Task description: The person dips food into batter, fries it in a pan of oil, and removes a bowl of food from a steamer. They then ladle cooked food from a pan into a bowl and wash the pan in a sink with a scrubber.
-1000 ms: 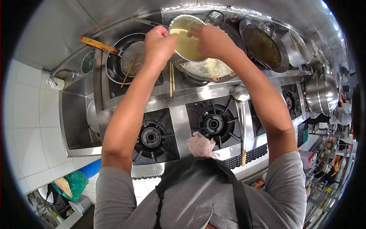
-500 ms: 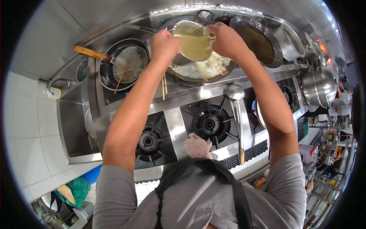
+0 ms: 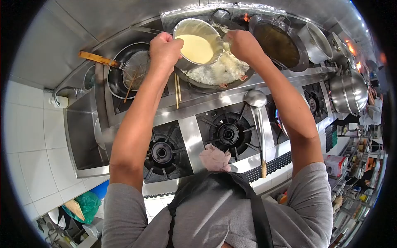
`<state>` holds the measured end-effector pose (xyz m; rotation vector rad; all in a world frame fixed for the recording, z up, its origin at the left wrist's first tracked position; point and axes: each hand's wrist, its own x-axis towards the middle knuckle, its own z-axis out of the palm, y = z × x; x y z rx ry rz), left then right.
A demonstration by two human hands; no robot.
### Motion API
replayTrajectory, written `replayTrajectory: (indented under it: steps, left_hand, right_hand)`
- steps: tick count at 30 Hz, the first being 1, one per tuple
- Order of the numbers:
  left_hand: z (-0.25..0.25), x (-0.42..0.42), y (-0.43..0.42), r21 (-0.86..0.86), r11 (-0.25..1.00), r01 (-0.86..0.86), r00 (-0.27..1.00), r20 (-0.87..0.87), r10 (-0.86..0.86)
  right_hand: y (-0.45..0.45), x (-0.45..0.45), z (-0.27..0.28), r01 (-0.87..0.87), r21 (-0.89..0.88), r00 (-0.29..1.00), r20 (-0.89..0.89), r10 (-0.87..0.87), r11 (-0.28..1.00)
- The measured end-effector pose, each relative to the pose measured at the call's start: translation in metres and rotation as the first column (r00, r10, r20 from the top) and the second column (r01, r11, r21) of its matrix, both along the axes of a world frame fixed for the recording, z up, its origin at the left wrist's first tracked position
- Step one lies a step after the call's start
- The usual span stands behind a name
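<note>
My left hand grips the left rim of a metal pot holding pale yellow batter. The pot hangs tilted over the left part of a large wok. White foamy food fries in the wok, with reddish bits at its near edge. To the right of the pot, my right hand is over the wok with its fingers curled together; what they hold, if anything, is too small to name.
At left a black pan holds a wire strainer. A ladle lies on the stove front. An oil-filled wok, a pot and stacked bowls stand right. Flames show at the back right.
The pot has moved left and shows its batter more fully. My right hand has come away from the pot's rim and is now over the frying food.
</note>
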<state>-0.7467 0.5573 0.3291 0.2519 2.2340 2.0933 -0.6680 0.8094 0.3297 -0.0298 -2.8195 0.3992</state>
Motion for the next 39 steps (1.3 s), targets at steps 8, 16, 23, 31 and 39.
replayTrajectory:
  steps: [8, 16, 23, 31, 39]
  left_hand:
    - [0.002, 0.005, -0.003, -0.049, 0.999, -0.011, 1.0, -0.027, 0.01]
    - [0.011, 0.004, 0.017, -0.092, 0.995, 0.031, 1.0, 0.0, -0.031]
    - [0.013, 0.003, 0.057, -0.011, 0.994, 0.111, 0.991, 0.074, -0.11]
    - [-0.006, -0.003, 0.053, -0.034, 0.996, 0.085, 0.994, 0.076, -0.083]
    - [0.004, -0.011, 0.016, -0.063, 0.998, 0.001, 1.0, 0.029, 0.001]
  right_hand:
    - [0.007, 0.005, -0.016, -0.003, 0.096, 0.991, 0.133, -0.01, 0.995]
    - [-0.043, -0.031, 0.036, -0.15, -0.033, 0.989, 0.011, 0.15, 0.988]
    - [-0.038, -0.063, -0.023, -0.113, 0.066, 0.883, 0.464, 0.07, 0.991]
    - [0.013, -0.027, 0.04, 0.013, 0.036, 0.996, 0.087, -0.016, 0.999]
    - [0.062, -0.048, -0.017, 0.096, 0.049, 0.987, 0.121, -0.101, 0.994]
